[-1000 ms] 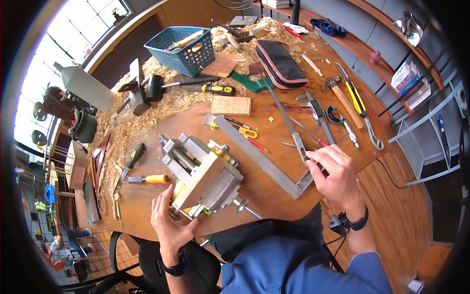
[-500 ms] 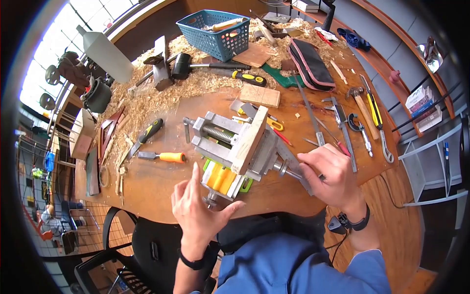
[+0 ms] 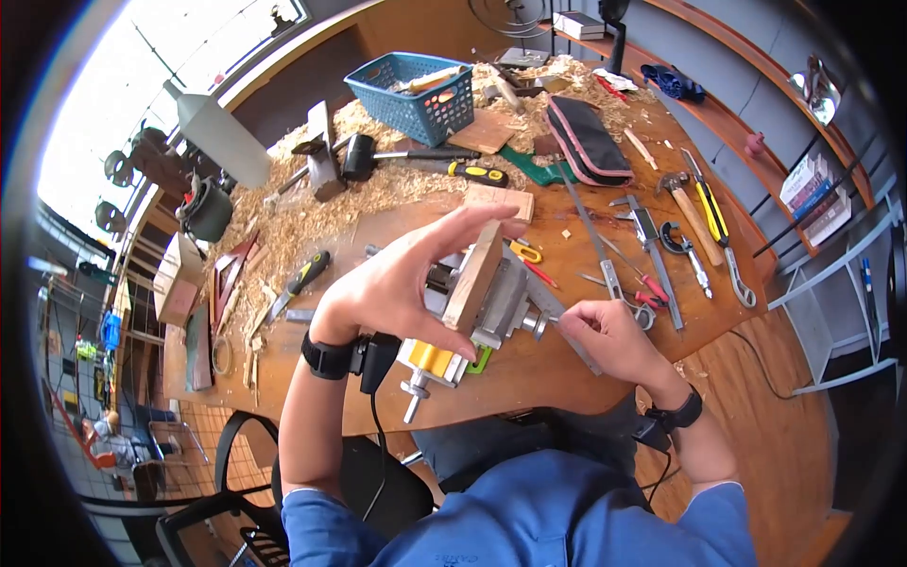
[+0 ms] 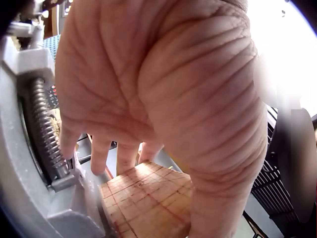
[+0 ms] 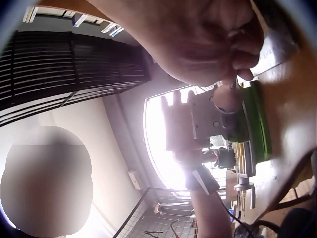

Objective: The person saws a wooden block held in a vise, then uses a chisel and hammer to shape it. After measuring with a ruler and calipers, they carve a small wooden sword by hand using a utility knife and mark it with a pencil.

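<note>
A metal vise [image 3: 510,293] stands near the table's front edge with a wooden board [image 3: 477,279] upright in its jaws. My left hand [image 3: 397,269] spans the board, thumb at the near end and fingers over the far end. Red and dark grid lines cross the board [image 4: 148,198] in the left wrist view, beside the vise's threaded screw [image 4: 44,119]. My right hand [image 3: 619,342], fingers curled, pinches the end of the vise's handle [image 3: 535,326]. Under the vise, a yellow and green piece [image 3: 432,359] shows. A steel square [image 3: 584,357] lies partly behind the vise.
Right of the vise lie a caliper [image 3: 645,231], a micrometer [image 3: 694,260], a hammer [image 3: 694,217] and a yellow-handled wrench-like tool [image 3: 710,210]. Wood shavings, a mallet [image 3: 359,158] and a blue basket [image 3: 420,104] are farther back. A knife [image 3: 307,274] lies to the left.
My left hand has come up from beside the vise onto the board. My right hand has gone from the steel square to the vise handle. The vise has turned and shifted rightward.
</note>
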Demonstrator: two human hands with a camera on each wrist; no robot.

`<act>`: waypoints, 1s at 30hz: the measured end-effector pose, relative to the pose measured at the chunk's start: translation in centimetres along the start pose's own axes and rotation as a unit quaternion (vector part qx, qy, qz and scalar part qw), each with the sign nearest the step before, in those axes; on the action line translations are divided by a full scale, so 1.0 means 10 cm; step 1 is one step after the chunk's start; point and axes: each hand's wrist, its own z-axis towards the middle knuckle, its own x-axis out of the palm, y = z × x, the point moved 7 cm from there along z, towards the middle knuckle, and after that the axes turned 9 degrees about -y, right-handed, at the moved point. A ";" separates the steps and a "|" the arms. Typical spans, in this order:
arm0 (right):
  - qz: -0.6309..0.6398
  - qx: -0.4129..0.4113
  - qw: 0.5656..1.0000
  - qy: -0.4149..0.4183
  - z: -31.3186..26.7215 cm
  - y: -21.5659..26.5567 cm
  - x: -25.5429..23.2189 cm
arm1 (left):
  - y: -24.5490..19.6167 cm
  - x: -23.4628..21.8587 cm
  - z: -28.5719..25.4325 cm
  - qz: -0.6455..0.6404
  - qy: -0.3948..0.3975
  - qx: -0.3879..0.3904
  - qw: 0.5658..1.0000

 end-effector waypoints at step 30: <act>-0.193 -0.452 0.861 -0.129 0.07 1.59 0.37 | 0.63 -0.87 -1.01 0.168 -0.359 -0.289 0.871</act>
